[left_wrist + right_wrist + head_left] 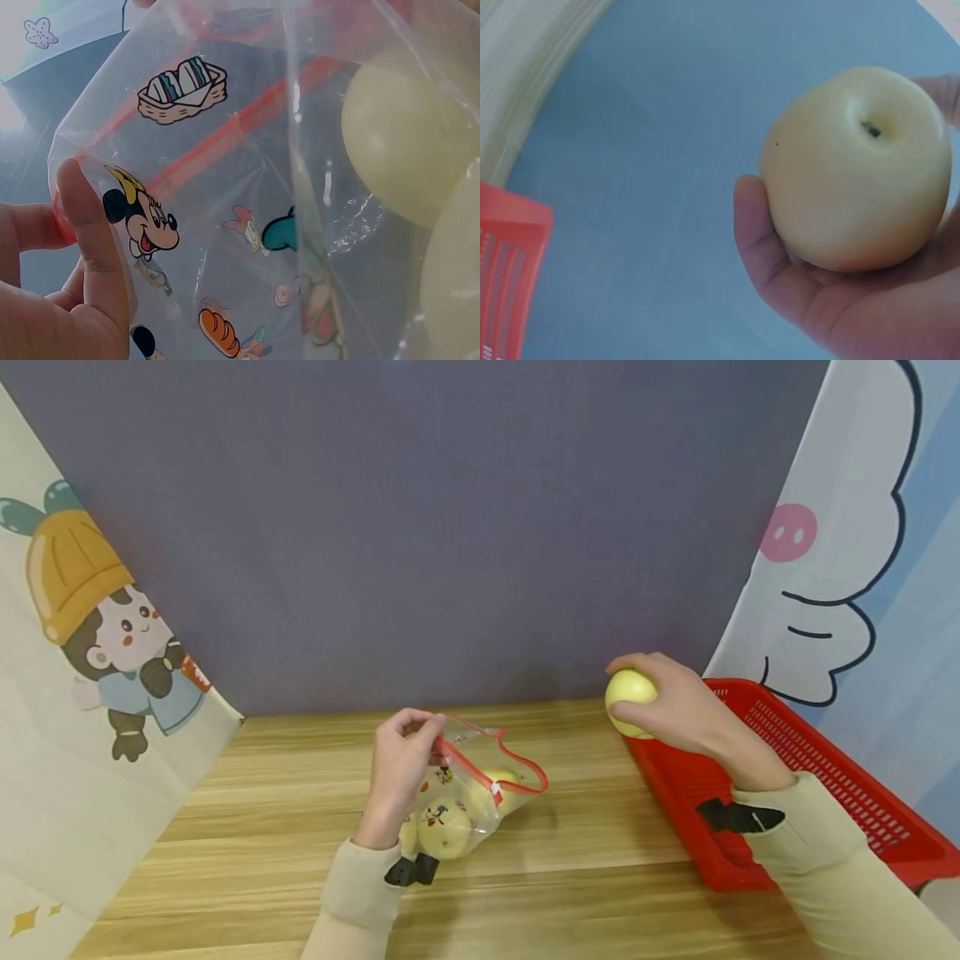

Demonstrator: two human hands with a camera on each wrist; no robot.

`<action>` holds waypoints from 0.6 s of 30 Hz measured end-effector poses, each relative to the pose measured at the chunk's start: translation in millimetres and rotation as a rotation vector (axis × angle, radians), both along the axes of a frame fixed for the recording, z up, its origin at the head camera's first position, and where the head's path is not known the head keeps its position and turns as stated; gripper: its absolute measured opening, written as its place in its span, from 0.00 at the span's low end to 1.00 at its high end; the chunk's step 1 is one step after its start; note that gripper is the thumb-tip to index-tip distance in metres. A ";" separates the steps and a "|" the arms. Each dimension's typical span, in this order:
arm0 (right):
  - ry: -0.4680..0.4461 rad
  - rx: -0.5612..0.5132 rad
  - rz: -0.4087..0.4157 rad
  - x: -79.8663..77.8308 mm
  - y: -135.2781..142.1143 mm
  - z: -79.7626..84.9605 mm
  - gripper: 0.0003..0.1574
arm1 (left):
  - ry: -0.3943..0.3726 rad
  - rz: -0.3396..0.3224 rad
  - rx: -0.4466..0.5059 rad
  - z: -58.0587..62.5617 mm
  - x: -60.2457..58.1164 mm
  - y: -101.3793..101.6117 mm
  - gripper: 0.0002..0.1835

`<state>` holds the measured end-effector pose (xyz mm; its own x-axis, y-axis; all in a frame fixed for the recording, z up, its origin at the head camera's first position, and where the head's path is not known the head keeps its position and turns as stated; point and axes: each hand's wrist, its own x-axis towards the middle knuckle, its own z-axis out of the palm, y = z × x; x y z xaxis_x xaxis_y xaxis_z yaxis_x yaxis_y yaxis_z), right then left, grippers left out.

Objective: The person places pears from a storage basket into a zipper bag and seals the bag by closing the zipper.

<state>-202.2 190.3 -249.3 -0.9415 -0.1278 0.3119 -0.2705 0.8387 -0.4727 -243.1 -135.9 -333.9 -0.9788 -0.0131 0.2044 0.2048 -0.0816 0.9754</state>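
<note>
Clearly, the right hand (678,706) grips an apple (632,693) by the red basket's (738,878) far left corner, well apart from the bag (472,793). The left hand (397,764) pinches the bag's rim; more apples (444,833) sit inside, beside that hand.

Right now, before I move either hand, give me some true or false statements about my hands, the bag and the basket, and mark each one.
1. The right hand grips a pale yellow fruit. True.
2. The clear bag has fruits inside. True.
3. The clear bag is sealed shut. False: its red-edged mouth stands open.
4. The left hand lies flat on the table. False: it pinches the edge of the clear bag.
5. The red basket is to the person's right of the clear bag. True.
6. The pale yellow fruit touches the clear bag. False: it is held apart from it, near the red basket.
</note>
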 end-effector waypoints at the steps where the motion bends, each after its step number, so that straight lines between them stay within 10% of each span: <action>1: 0.000 -0.003 0.003 -0.7 -1.4 -0.4 0.25 | -0.001 0.000 -0.001 -0.1 -0.3 -0.1 0.09; 18: 0.013 -0.080 0.087 -45.5 10.5 -20.2 0.25 | 0.000 0.053 -0.017 -6.1 -19.9 30.4 0.06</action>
